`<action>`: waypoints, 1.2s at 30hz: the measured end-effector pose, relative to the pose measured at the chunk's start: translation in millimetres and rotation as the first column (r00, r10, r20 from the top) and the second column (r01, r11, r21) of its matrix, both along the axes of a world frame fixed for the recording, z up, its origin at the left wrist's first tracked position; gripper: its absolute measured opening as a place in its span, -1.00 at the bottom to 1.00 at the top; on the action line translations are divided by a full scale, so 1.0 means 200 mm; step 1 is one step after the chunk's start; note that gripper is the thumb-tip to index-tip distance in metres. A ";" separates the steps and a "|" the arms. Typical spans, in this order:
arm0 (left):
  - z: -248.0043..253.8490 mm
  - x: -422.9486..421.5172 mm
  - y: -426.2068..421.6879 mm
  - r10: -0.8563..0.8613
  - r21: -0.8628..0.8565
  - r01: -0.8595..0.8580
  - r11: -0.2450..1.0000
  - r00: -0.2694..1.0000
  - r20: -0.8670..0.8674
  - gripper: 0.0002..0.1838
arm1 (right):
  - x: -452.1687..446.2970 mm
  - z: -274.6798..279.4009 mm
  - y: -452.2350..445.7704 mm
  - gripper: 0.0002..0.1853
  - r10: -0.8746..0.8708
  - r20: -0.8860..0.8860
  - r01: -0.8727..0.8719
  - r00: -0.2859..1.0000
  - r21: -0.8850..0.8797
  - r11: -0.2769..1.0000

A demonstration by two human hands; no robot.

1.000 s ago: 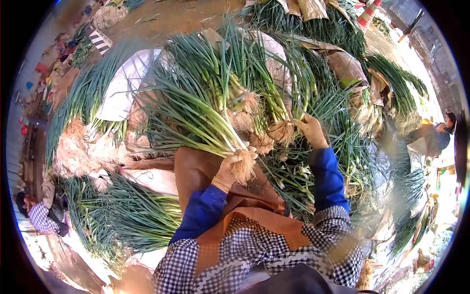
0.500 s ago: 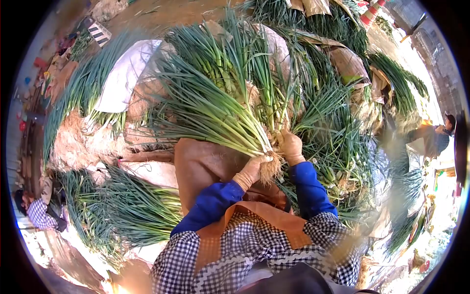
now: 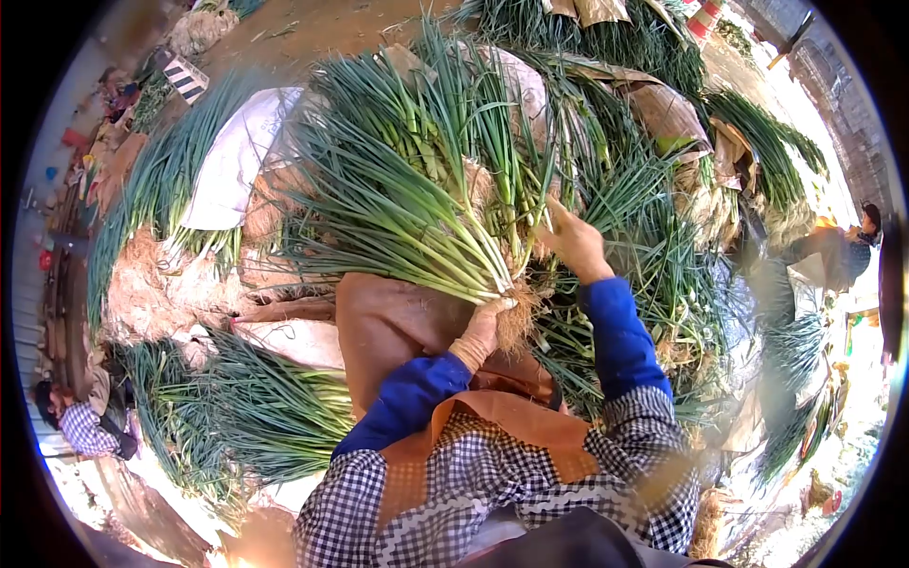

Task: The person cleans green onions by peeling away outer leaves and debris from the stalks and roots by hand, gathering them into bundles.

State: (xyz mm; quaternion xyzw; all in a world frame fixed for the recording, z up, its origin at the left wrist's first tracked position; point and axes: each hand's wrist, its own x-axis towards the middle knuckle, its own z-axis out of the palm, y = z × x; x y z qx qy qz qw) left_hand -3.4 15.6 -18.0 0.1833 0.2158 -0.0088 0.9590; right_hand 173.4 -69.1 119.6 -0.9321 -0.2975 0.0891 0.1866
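My left hand (image 3: 484,327) is closed round the white root end of a bunch of green onions (image 3: 440,241), whose leaves fan out to the upper left. Tan, hairy roots (image 3: 517,322) stick out to the right of that hand. My right hand (image 3: 574,242) is up and to the right of the roots, beside the upright stalks of more green onions (image 3: 507,156). Its fingers look apart, and I see nothing held in them. A brown apron (image 3: 383,317) covers my lap below the bunch.
More green onions (image 3: 275,412) lie at the lower left, and a loose pile (image 3: 663,275) is at the right. A white sack (image 3: 235,170) covers bundles at the upper left. People sit at the far left (image 3: 85,428) and far right (image 3: 838,251).
My left hand moved right with its bunch, which looks fuller. My right hand came in to the roots, then drew back up and right.
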 end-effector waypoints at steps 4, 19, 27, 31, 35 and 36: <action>0.02 0.02 -0.01 0.010 0.025 -0.011 1.000 1.000 0.028 -0.55 | 0.15 -0.10 0.28 -0.75 0.238 0.076 -0.164 0.968 -0.527 0.834; 0.06 0.02 -0.01 0.063 -0.008 -0.063 0.998 0.998 0.007 -0.63 | 0.10 -0.50 -0.98 -0.74 0.215 -0.100 -0.214 0.971 -0.760 0.614; 0.09 0.00 -0.03 0.096 0.124 -0.097 0.987 0.995 0.019 -0.61 | 0.22 -0.25 0.20 -0.46 0.038 0.110 0.003 0.993 -0.355 0.935; 0.07 0.02 -0.01 0.109 0.144 -0.106 0.984 0.994 -0.010 -0.60 | 0.17 -0.25 0.28 -0.79 0.211 0.199 -0.102 0.957 -0.451 0.887; 0.01 0.02 -0.01 0.014 0.033 -0.013 0.999 1.000 -0.018 -0.61 | -0.10 -0.37 0.05 -0.58 0.552 0.549 -0.662 0.628 0.003 0.750; 0.03 0.01 -0.01 0.009 0.028 -0.008 1.000 1.000 -0.017 -0.61 | -0.27 -0.14 -0.03 -0.96 0.701 0.039 -0.690 0.712 0.224 0.688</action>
